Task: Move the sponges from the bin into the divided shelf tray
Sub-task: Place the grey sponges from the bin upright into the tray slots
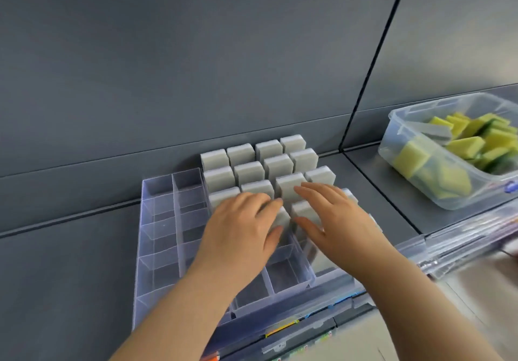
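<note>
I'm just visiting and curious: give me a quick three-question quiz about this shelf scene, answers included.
1. True or false: the grey sponges stand upright in the divided tray.
2. Which colour are most sponges in the clear bin: A yellow, B red, C blue?
3. Where are the left hand and right hand?

Key:
1. True.
2. A; one grey sponge also lies there.
3. Both rest flat on grey sponges in the tray, neither visibly gripping one.

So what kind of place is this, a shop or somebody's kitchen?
Most likely a shop aisle or stockroom, not a kitchen. Grey sponges stand in rows in a clear divided tray on a grey shelf with a label strip along its front edge, and a bin of spare yellow sponges sits alongside.
</note>
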Demonstrator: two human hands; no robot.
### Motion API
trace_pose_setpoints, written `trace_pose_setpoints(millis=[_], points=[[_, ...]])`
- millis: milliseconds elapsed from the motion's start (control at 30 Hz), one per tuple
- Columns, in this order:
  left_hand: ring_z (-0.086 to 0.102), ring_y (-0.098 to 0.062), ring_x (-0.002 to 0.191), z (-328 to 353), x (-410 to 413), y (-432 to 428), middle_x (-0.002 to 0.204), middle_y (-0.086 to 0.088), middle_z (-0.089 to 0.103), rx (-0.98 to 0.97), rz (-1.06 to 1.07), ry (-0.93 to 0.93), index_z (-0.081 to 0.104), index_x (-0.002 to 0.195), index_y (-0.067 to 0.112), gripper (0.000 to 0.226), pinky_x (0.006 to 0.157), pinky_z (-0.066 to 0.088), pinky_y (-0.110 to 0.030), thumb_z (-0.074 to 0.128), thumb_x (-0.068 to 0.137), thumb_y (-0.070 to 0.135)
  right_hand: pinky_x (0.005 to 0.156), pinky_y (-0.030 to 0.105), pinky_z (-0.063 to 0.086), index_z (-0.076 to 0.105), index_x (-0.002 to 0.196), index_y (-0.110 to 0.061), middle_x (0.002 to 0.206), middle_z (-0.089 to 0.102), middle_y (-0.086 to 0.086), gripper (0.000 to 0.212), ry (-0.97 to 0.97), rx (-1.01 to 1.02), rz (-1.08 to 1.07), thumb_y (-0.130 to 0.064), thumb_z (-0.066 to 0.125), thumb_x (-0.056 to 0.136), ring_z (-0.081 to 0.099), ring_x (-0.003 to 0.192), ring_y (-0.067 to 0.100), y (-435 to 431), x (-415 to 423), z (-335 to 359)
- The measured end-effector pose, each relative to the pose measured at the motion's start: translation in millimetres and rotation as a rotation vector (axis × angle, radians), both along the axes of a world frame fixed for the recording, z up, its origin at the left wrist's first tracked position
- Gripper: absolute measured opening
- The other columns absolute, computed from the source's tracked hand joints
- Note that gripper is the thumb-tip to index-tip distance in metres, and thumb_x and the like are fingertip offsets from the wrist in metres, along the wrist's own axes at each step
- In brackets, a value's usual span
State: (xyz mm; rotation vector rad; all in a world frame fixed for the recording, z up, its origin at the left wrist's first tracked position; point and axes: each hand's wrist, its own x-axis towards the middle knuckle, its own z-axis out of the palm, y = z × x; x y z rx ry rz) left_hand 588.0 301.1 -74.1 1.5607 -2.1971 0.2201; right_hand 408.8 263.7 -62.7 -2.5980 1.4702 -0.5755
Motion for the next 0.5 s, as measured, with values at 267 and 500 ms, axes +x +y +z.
trace_pose_setpoints(millis=[267, 500], points=[[0.061, -0.020, 0.094, -2, -115, 10, 0.103, -0.001, 0.066, -0.053, -0.188, 0.072, 0.065, 0.115, 0.014, 0.039, 0.080, 0.047, -0.033, 0.046, 0.085, 0.030, 0.097, 0.025, 0.035, 0.047, 0.131, -0.015, 0.128, 0.055, 0.000, 0.052, -0.105, -0.118, -0.213, -0.043, 0.046, 0.087, 0.044, 0.120, 0.014, 41, -120, -9], [0.061, -0.017, 0.084, -29, -254, 28, 0.093, 0.004, 0.066, -0.029, -0.164, 0.086, 0.068, 0.108, 0.016, 0.040, 0.070, 0.047, -0.029, 0.046, 0.081, 0.035, 0.102, 0.018, 0.024, 0.037, 0.139, -0.027, 0.140, 0.042, -0.012, 0.053, -0.063, 0.041, -0.355, -0.042, 0.051, 0.091, 0.038, 0.131, 0.012, 85, -283, -41]])
